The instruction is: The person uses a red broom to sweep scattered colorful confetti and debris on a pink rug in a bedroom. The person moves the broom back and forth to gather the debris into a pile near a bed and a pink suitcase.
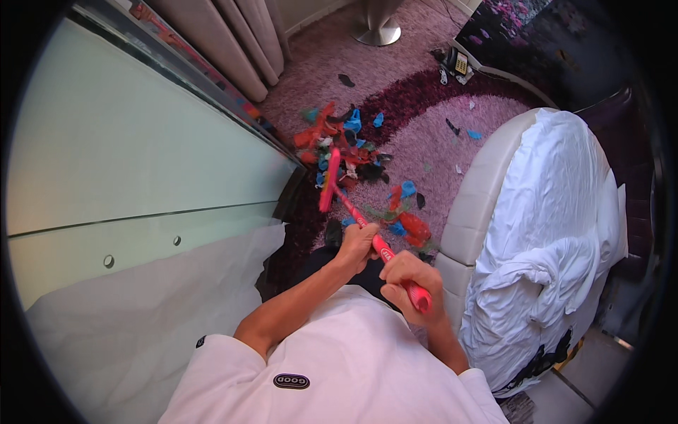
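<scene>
A red long-handled broom (330, 180) slants across the middle, its narrow bar-shaped head over the carpet. Farther down the handle, my left hand (358, 247) is closed round it. My right hand (414, 283) grips it near the top end, which pokes out past my fingers. Beside the broom head lies a loose heap of crumpled scraps (328, 131) in red, blue, black and green. A smaller bunch of red and blue scraps (409, 222) lies nearer to me, right of the handle, and looks slightly blurred. What the scraps are made of, I cannot tell.
A pale glass panel (141, 127) rises on the left, with a beige curtain (219, 35) beyond it. On the right stands a rounded white seat (487, 184) with a rumpled white sheet (558, 212). A telephone (459, 63) and a metal pedestal base (376, 34) are at the far side.
</scene>
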The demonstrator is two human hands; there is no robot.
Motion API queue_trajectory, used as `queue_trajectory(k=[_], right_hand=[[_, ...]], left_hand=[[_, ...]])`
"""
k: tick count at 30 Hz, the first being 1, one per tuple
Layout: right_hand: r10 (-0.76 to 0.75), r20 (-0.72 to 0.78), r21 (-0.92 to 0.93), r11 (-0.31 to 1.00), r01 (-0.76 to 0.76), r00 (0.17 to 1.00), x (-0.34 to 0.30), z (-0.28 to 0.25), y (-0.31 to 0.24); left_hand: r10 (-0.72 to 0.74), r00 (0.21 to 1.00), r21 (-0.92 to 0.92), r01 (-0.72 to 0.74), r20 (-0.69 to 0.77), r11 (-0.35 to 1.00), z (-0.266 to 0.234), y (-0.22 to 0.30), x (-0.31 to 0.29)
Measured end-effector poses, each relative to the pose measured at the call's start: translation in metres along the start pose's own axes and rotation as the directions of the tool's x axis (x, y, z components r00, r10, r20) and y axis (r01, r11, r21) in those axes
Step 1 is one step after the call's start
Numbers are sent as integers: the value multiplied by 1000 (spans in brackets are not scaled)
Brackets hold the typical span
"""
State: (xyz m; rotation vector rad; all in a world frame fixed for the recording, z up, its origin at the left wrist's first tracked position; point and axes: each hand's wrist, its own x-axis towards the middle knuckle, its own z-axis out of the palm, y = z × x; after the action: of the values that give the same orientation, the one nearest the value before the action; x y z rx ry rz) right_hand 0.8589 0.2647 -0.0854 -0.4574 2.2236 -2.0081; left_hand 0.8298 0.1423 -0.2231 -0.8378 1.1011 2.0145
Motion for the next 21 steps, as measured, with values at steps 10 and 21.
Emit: queue_trajectory(k=[10, 21], right_hand=[[-210, -5, -135, 969, 207, 978, 12, 24, 25], [-59, -128, -209, 977, 31, 990, -4, 25, -28]], left_hand=[[251, 964, -11, -251, 90, 968, -4, 36, 42], [-69, 980, 36, 63, 185, 997, 18, 14, 1]])
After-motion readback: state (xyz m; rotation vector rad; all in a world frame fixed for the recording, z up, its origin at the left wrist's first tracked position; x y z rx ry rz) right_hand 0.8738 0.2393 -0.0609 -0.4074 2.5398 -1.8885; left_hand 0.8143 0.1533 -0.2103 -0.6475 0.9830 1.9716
